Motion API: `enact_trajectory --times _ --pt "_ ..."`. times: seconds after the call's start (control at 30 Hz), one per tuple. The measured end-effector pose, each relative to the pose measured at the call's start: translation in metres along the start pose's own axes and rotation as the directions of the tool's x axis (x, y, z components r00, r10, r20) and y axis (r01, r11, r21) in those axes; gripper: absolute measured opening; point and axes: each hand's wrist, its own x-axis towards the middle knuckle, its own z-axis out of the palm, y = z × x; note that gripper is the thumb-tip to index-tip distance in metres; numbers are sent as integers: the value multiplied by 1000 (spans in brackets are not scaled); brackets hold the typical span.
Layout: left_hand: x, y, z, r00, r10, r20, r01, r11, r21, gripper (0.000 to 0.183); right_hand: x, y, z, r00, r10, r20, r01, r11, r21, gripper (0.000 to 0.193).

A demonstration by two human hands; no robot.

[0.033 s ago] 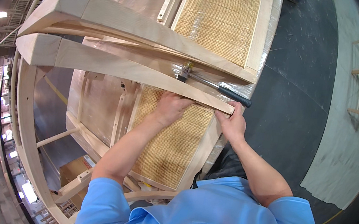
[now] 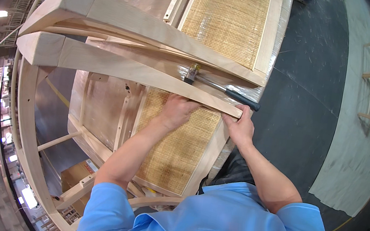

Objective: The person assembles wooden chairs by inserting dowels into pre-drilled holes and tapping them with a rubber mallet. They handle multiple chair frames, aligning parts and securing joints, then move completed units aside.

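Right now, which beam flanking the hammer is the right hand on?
The lower beam, nearer the blue shirt: the right hand grips its end. The upper beam has no hand on it.

The wooden frame (image 2: pixel 152 76) before you was pale and unpainted. Its long rail (image 2: pixel 107 62) extended from a squared corner (image 2: pixel 46 50) at far left to a blunt end at right. From that corner a post (image 2: pixel 28 103) ran nearward. You saw a straw-coloured woven panel (image 2: pixel 175 147), face up, on the rail's near side.
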Motion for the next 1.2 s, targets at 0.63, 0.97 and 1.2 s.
enact_trajectory --times 0.63,0.97,1.2 --pt "-14 -12 -14 979 -138 -150 163 972 172 20 9 -6 12 996 94 13 -94 969 228 52" --pt "-24 -24 -8 966 -208 -156 223 970 90 21 15 4 14 997 72 30 -77 968 241 50" --pt "-21 -20 -12 965 -237 -109 247 965 91 25 19 10 14 998 46 35 -52 980 194 53"
